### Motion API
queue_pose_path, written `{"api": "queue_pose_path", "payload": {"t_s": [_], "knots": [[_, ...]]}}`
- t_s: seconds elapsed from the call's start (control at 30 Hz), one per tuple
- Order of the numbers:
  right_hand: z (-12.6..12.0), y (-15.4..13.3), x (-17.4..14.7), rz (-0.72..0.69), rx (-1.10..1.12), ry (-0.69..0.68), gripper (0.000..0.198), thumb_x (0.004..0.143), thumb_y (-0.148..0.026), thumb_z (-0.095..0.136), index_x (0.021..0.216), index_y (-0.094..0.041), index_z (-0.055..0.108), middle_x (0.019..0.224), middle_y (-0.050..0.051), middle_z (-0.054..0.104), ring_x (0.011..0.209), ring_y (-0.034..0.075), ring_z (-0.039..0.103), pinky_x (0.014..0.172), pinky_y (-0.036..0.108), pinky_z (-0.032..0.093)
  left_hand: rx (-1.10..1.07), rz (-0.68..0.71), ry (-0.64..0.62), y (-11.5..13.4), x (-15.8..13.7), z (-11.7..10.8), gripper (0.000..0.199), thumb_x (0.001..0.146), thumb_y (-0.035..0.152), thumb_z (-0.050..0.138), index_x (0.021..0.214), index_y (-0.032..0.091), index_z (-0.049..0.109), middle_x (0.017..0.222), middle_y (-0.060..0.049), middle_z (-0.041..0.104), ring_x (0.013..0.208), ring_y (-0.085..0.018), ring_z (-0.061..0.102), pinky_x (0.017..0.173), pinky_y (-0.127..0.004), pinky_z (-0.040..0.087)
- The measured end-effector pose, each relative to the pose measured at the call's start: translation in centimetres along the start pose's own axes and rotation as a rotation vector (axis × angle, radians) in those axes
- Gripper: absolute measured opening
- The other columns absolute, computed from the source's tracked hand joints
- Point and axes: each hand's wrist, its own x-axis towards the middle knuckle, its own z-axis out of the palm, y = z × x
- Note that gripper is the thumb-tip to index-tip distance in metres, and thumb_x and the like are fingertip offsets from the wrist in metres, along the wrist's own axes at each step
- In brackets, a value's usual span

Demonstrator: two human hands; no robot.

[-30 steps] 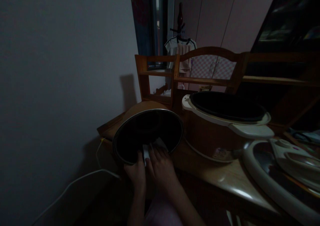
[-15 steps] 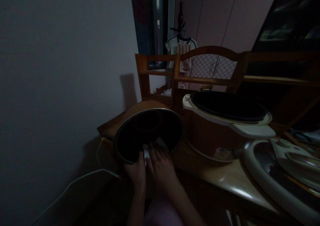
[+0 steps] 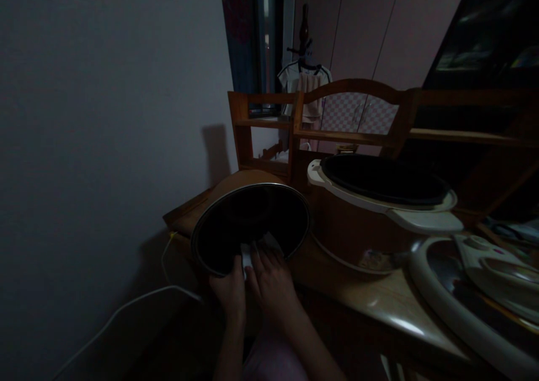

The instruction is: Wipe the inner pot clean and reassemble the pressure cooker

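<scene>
A dark-lined inner pot (image 3: pixel 236 212) lies tipped on the table, its mouth turned toward me and its outside brownish. My left hand (image 3: pixel 230 291) is closed on the pot's lower rim, thumb up at the edge. Beside it, my right hand (image 3: pixel 272 280) reaches over the same rim and presses a white cloth (image 3: pixel 246 260) against the inside wall. Part of the cloth shows beyond my right fingers; whether it is fabric or paper is too dark to tell. The pot's deep interior is black with shadow.
Right of the pot stands a large cooker body (image 3: pixel 357 229) with a pale rim and side handles. Its lid (image 3: pixel 442 291) lies at the table's right. A wooden shelf frame (image 3: pixel 353 136) rises behind. A white cable (image 3: pixel 138 296) hangs at the left near the wall (image 3: pixel 105 117).
Hardly anything differs. Both hands, the cloth and the tipped pot stay in nearly the same place.
</scene>
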Motion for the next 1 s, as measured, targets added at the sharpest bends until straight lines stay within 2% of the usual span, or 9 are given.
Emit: {"api": "queue_pose_path", "payload": {"t_s": [0.2,0.37,0.7,0.83,0.93,1.0], "knots": [[0.4,0.2,0.0,-0.003,-0.022,0.002,0.043,0.105,-0.033,0.039,0.143,-0.014,0.047,0.144,0.013,0.049,0.134,0.025,0.042,0.116,0.044,0.031,-0.035,0.044,0.000,0.2,-0.1,0.0,0.049,0.068,0.034,0.076,0.110,0.010,0.071,0.117,-0.018,0.071,0.108,-0.031,0.067,0.096,-0.048,0.051],[0.5,0.3,0.0,-0.003,-0.029,0.010,0.043,0.105,-0.033,0.038,0.143,-0.015,0.047,0.145,0.012,0.048,0.134,0.025,0.043,0.115,0.044,0.032,-0.141,0.072,-0.068,0.5,-0.4,0.0,0.048,0.074,0.034,0.074,0.118,0.015,0.069,0.126,-0.014,0.068,0.117,-0.027,0.063,0.105,-0.044,0.044],[-0.1,0.1,0.1,0.013,0.008,-0.013,0.042,0.106,-0.032,0.038,0.144,-0.017,0.047,0.144,0.011,0.050,0.132,0.024,0.044,0.114,0.043,0.034,-0.292,-0.094,-0.121,1.7,-1.5,0.1,0.042,0.070,0.032,0.077,0.108,0.015,0.073,0.110,-0.009,0.073,0.101,-0.025,0.067,0.097,-0.042,0.049],[-0.4,0.3,0.2,-0.001,0.009,-0.034,0.043,0.106,-0.030,0.036,0.146,-0.017,0.045,0.146,0.010,0.048,0.133,0.023,0.044,0.115,0.044,0.033,-0.279,-0.142,-0.205,2.2,-1.9,0.3,0.039,0.070,0.031,0.078,0.105,0.015,0.072,0.113,-0.010,0.073,0.110,-0.027,0.065,0.102,-0.042,0.047],[-0.5,0.3,0.2,-0.011,0.009,-0.028,0.045,0.106,-0.030,0.036,0.149,-0.017,0.041,0.147,0.010,0.047,0.134,0.023,0.044,0.115,0.045,0.033,-0.238,-0.150,-0.266,2.3,-1.8,0.2,0.041,0.073,0.034,0.077,0.111,0.019,0.071,0.123,-0.009,0.070,0.120,-0.027,0.061,0.108,-0.041,0.042],[-0.6,0.4,0.1,-0.009,0.013,-0.029,0.046,0.106,-0.031,0.036,0.150,-0.018,0.040,0.147,0.010,0.048,0.134,0.023,0.044,0.114,0.045,0.034,-0.195,-0.213,-0.293,2.2,-1.5,-0.1,0.040,0.076,0.038,0.075,0.111,0.019,0.071,0.123,-0.009,0.070,0.122,-0.027,0.060,0.109,-0.042,0.041]]}}
